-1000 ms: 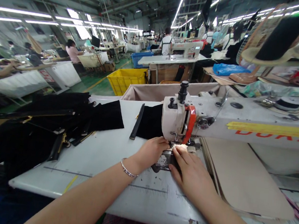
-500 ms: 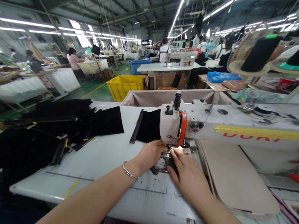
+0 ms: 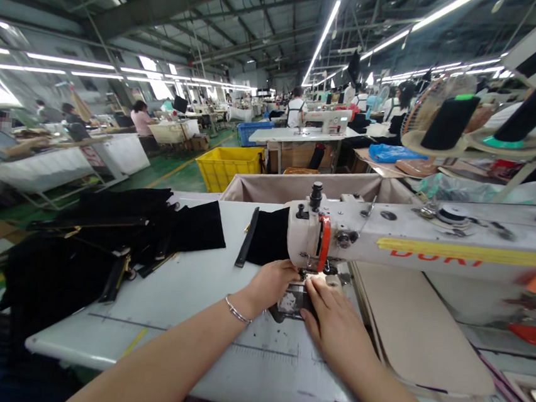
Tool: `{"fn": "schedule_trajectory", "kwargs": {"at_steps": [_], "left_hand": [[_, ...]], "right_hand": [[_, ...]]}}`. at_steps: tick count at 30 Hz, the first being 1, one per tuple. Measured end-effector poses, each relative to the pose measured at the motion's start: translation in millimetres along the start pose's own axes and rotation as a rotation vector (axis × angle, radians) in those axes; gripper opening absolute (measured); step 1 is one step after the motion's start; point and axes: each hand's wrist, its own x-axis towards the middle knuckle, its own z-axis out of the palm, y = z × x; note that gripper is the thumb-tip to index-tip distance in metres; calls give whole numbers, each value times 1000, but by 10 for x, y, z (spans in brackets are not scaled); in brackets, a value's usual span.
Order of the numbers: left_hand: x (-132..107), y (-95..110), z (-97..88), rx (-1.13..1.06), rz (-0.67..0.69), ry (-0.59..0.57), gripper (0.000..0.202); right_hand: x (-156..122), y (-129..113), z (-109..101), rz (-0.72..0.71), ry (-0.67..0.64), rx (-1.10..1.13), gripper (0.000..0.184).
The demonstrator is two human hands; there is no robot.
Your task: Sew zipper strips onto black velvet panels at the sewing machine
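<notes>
Resting nearly together, the left hand (image 3: 272, 283) and right hand (image 3: 338, 315) are reaching to the sewing machine (image 3: 364, 235) just beyond them; whether they are pinching anything, I cannot tell. One black fabric piece (image 3: 269, 238) is lying past the left hand on the table (image 3: 182, 300); beige panels (image 3: 420, 320) are sitting beyond the right hand.

The pale worktop (image 3: 184, 288), with a printed ruler (image 3: 119, 320) along its front, carries a sewing machine (image 3: 417, 231), black cloth pieces (image 3: 56, 275) heaped at the left, and beige panels (image 3: 417, 329) beneath the machine's arm.
</notes>
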Motion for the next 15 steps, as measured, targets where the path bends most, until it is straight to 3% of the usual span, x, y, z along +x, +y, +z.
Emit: {"fn": "schedule_trajectory", "kwargs": {"at_steps": [5, 9, 13, 15], "left_hand": [[12, -157, -59, 61, -80, 23, 21], [23, -355, -192, 113, -169, 69, 23], [82, -423, -250, 145, -166, 55, 16], [129, -433, -236, 161, -177, 55, 14]], "right_hand": [[-124, -13, -378, -22, 0, -18, 44], [-398, 350, -684, 57, 83, -137, 46], [-669, 769, -649, 154, 25, -266, 65], [-741, 855, -592, 175, -23, -285, 63]]}}
